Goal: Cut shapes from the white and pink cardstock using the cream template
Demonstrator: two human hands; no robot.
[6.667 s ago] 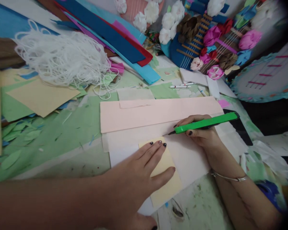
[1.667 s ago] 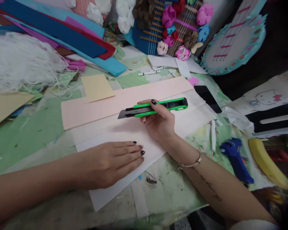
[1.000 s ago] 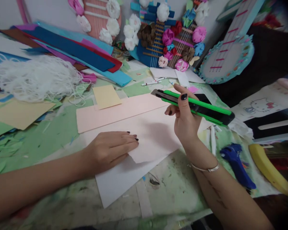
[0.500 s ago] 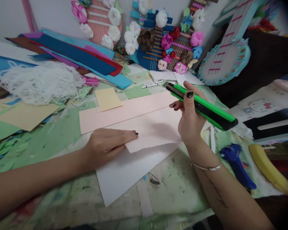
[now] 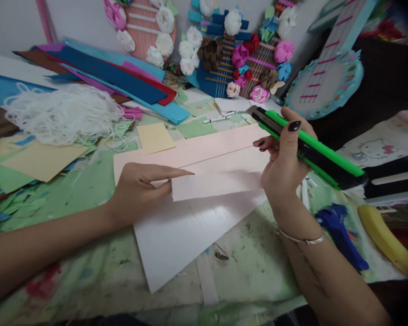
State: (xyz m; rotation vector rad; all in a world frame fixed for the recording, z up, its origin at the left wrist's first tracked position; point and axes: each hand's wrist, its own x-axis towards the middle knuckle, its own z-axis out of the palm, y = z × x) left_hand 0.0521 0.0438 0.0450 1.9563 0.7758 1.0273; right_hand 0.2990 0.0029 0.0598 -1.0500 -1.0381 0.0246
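Note:
A pale pink paper strip [image 5: 217,184] is raised along its near edge, above a white sheet [image 5: 177,244]. At its left end, my left hand [image 5: 141,192] pinches it between thumb and forefinger. Behind it lies more pink paper [image 5: 149,158], crossed by a thin straight line. My right hand [image 5: 287,163] is closed round a green and black utility knife [image 5: 313,151], held slantwise with its blade end pointing up and left. The heel of that hand rests against the strip's right end, and its lower fingers curl over the pink paper.
White string [image 5: 64,115] lies tangled at left, before stacked coloured paper [image 5: 109,74]. A beige card [image 5: 156,138] touches the pink paper. Decorated paper guitars [image 5: 221,59] stand behind. On the right are a blue tool [image 5: 342,235] and a yellow curved object [image 5: 387,240].
My left hand has shifted up and left and now pinches the near edge of the pink paper, which has lifted. My right hand and the knife have moved right.

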